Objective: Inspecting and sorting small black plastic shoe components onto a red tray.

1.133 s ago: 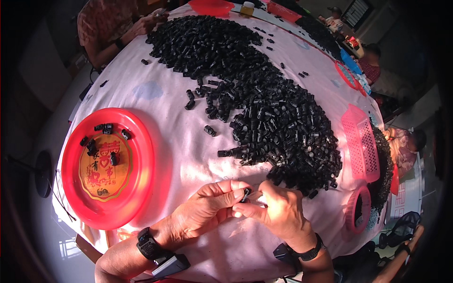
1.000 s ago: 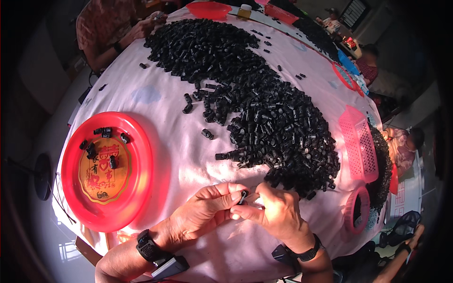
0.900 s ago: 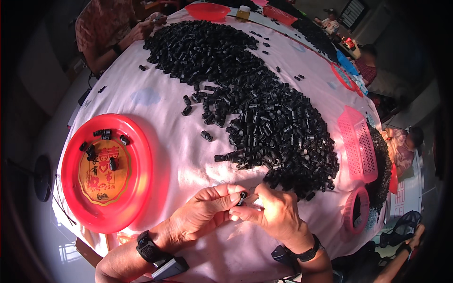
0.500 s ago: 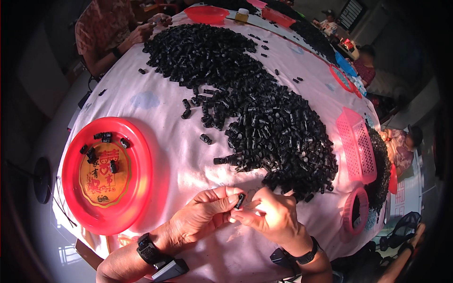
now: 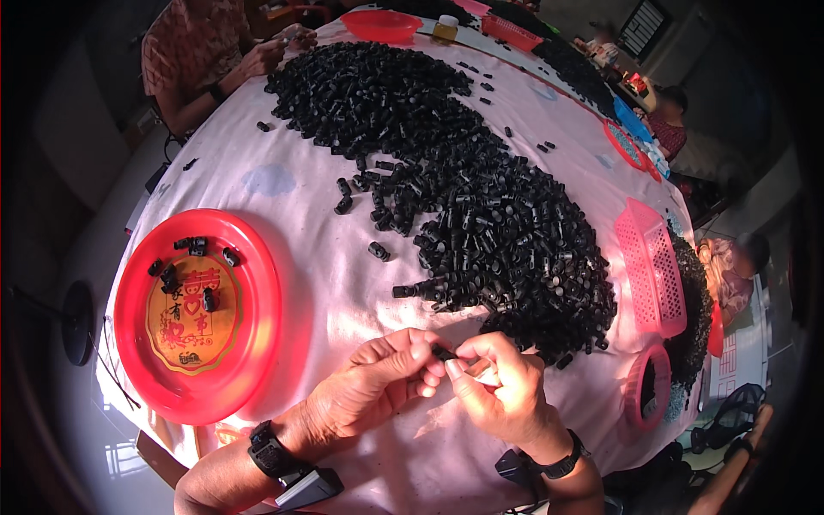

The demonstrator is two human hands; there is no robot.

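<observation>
Head: left fingers [image 5: 416, 352] pinch a black piece [image 5: 442, 353], tipped flatter; right fingers' [image 5: 493, 345] grip unclear.

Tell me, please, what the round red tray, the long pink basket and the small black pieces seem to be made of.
Round red tray: probably smooth, glossy plastic; its rim carries bright highlights.
Long pink basket: likely thin moulded plastic, judging by its regular holes.
Small black pieces: perhaps hard plastic, with small glints; coated metal is possible too.

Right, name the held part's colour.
The held part is black; the head view shows it best.
</observation>
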